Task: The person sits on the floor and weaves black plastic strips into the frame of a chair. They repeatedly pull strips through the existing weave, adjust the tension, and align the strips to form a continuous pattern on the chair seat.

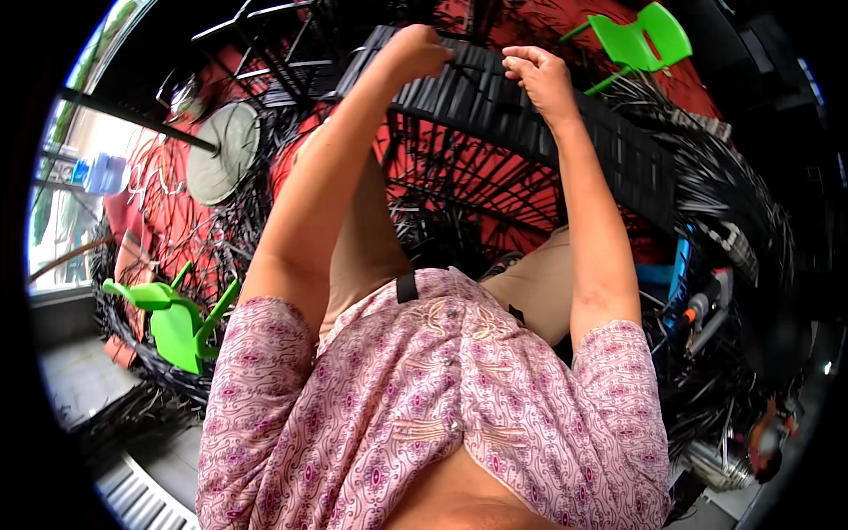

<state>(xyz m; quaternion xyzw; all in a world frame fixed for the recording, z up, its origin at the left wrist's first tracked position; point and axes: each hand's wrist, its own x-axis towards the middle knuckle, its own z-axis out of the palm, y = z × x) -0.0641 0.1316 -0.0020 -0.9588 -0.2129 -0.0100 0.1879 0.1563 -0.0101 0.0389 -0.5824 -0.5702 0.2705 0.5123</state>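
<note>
At the black slatted panel (477, 88), 2 arms (605, 221) outstretched, left hand (413, 55) curled, right hand (543, 84) half-curled, cannot tell if pinching.

Apparently a weaving workshop: black strips (751, 225) heaped at 3 o'clock, a strip-covered black panel (503, 99) at 1, black frames (265, 56) at 11.

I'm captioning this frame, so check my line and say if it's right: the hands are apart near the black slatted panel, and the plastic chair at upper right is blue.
One slip: the plastic chair at upper right is green, not blue, as the head view shows. The rest stands: the left hand and right hand are apart near the black slatted panel.
</note>
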